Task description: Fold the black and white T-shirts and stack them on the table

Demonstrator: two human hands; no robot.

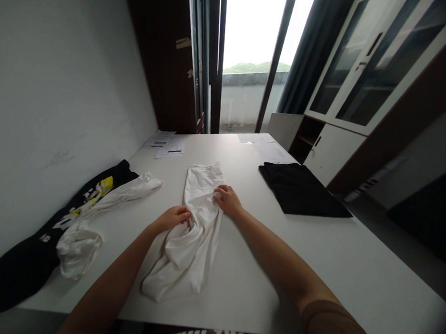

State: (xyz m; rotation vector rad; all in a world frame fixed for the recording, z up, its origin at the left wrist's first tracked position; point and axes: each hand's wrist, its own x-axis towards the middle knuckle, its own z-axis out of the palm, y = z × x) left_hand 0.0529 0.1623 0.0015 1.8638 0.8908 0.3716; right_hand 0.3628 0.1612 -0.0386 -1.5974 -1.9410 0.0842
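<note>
A long white garment (199, 185), which may be trousers, lies lengthwise on the table in front of me, with loose creases and a bunched lower end. At its left edge, about halfway along, my left hand (174, 217) is closed on a fold of the cloth. Higher up, my right hand (228, 200) holds the right edge with bent fingers. Parts of the fingertips on both sides are hard to make out against the fabric.
Along the wall on the left lie a black garment (42, 257) with yellow and white print and a crumpled white garment (80, 249). A folded black cloth (304, 188) rests at the right. Papers (169, 147) with pens are at the white table's (251, 268) far left.
</note>
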